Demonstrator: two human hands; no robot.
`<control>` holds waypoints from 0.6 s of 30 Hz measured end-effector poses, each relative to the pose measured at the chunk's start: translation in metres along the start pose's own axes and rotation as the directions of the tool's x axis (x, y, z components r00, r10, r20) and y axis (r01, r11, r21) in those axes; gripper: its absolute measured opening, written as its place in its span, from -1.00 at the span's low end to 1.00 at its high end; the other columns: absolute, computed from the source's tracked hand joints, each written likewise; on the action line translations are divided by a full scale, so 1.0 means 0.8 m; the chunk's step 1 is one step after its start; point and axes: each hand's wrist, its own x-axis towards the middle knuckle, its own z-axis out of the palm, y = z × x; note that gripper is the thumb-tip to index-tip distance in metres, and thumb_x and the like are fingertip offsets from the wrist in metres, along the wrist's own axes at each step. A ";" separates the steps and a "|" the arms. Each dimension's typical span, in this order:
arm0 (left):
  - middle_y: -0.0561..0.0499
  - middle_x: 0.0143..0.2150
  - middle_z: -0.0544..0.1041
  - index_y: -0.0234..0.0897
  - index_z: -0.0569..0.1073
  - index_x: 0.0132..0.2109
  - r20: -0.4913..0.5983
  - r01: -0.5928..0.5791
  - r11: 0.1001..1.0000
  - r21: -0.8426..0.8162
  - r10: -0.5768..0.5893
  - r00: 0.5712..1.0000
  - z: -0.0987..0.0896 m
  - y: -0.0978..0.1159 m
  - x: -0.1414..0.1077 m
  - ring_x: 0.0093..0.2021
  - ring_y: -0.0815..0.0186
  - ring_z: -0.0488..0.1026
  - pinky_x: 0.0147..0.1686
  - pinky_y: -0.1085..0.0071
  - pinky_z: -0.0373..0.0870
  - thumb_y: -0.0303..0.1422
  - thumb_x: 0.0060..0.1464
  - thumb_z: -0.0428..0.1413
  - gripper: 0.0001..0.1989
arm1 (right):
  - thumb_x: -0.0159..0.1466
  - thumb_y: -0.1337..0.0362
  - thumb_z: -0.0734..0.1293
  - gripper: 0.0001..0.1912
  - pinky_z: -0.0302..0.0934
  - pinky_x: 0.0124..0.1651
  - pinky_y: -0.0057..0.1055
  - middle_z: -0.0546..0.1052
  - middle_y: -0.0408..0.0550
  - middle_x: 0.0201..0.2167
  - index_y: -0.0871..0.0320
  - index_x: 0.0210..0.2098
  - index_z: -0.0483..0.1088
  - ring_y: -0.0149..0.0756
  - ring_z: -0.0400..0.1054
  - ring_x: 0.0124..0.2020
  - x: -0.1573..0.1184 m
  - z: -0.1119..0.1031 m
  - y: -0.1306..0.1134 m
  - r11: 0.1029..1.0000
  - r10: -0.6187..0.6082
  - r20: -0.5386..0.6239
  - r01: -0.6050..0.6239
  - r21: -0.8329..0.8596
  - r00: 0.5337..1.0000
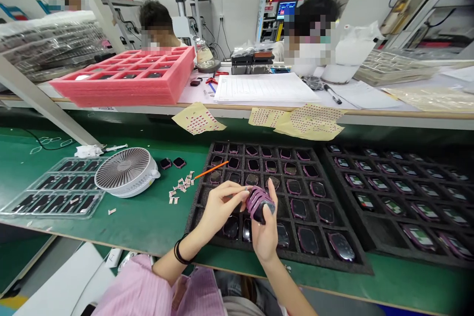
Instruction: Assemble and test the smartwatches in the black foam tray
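Pink striped sleeve (133, 289) nearest camera, bottom left. Right hand (265, 232): grip closed around stack of purple-rimmed pieces (257, 203), held up over black foam tray (359, 262). Left hand (222, 205), black band (177, 253) at wrist: fingertips at stack's left edge; cannot tell if its grip is closed on anything. Tray compartments hold dark-faced units (308, 240); second foam tray (383, 231) just to the right. Orange stick (211, 169) lies across tray's left edge, one end by pale tabs (181, 183) on green tabletop (148, 222); white fan (127, 185) further left.
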 end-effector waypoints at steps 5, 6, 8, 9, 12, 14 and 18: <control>-0.07 -0.31 0.51 -0.33 0.58 -0.37 -0.091 0.042 0.983 -0.179 -0.059 0.994 0.005 -0.001 0.002 -0.55 0.47 0.34 -0.68 0.57 0.26 -0.27 -0.09 0.27 -0.81 | 0.19 0.10 0.28 -0.33 0.09 0.13 -0.17 0.34 -0.07 0.09 -0.09 0.26 0.03 -0.20 0.25 0.07 0.000 -0.002 0.000 0.998 -0.041 -0.008 0.040 -0.037 0.999; -0.07 -0.30 0.51 -0.34 0.57 -0.40 -0.095 0.039 0.981 -0.190 -0.058 0.994 0.006 -0.001 0.002 -0.52 0.45 0.36 -0.67 0.57 0.29 -0.28 -0.11 0.27 -0.81 | 0.19 0.10 0.28 -0.33 0.08 0.13 -0.17 0.35 -0.07 0.08 -0.09 0.26 0.04 -0.20 0.25 0.07 0.000 -0.002 0.000 0.998 -0.051 -0.009 0.051 -0.038 0.999; -0.07 -0.29 0.51 -0.35 0.55 -0.41 -0.083 0.048 0.981 -0.190 -0.065 0.994 0.009 -0.001 0.002 -0.53 0.46 0.37 -0.66 0.56 0.30 -0.27 -0.11 0.28 -0.80 | 0.19 0.10 0.28 -0.33 0.06 0.15 -0.16 0.36 -0.06 0.07 -0.07 0.26 0.03 -0.19 0.24 0.09 0.001 -0.002 -0.001 0.997 -0.063 -0.007 0.063 -0.035 0.998; -0.06 -0.32 0.52 -0.35 0.56 -0.38 -0.072 0.061 0.981 -0.183 -0.075 0.995 0.010 -0.001 0.002 -0.55 0.47 0.35 -0.66 0.56 0.30 -0.27 -0.10 0.27 -0.80 | 0.19 0.11 0.28 -0.33 0.05 0.16 -0.15 0.35 -0.05 0.08 -0.06 0.26 0.03 -0.18 0.23 0.10 0.001 -0.003 -0.001 0.997 -0.067 -0.010 0.067 -0.030 0.998; 0.00 -0.46 0.49 -0.34 0.57 -0.25 -0.046 0.069 0.986 -0.151 -0.077 0.996 0.013 -0.001 0.000 -0.59 0.48 0.33 -0.64 0.57 0.30 -0.28 -0.04 0.24 -0.77 | 0.20 0.11 0.28 -0.33 0.00 0.20 -0.15 0.31 -0.06 0.12 -0.06 0.26 0.03 -0.19 0.19 0.13 0.001 -0.004 -0.001 0.997 -0.081 -0.020 0.081 -0.020 0.997; -0.01 -0.43 0.50 -0.32 0.58 -0.20 -0.051 0.029 0.992 -0.121 -0.036 0.998 0.014 -0.003 -0.001 -0.57 0.47 0.35 -0.62 0.57 0.31 -0.29 -0.02 0.22 -0.77 | 0.20 0.12 0.28 -0.35 -0.02 0.21 -0.17 0.27 -0.09 0.15 -0.09 0.25 0.03 -0.20 0.17 0.15 0.002 -0.005 0.000 0.996 -0.086 -0.020 0.086 -0.020 0.996; -0.06 -0.36 0.51 -0.29 0.60 -0.22 -0.059 -0.062 0.998 -0.028 0.060 0.996 0.016 -0.006 0.000 -0.50 0.43 0.39 -0.58 0.56 0.34 -0.31 0.01 0.20 -0.81 | 0.22 0.12 0.27 -0.38 -0.05 0.24 -0.20 0.22 -0.13 0.20 -0.13 0.25 0.03 -0.23 0.13 0.18 0.003 -0.007 0.003 0.994 -0.108 -0.009 0.108 -0.030 0.994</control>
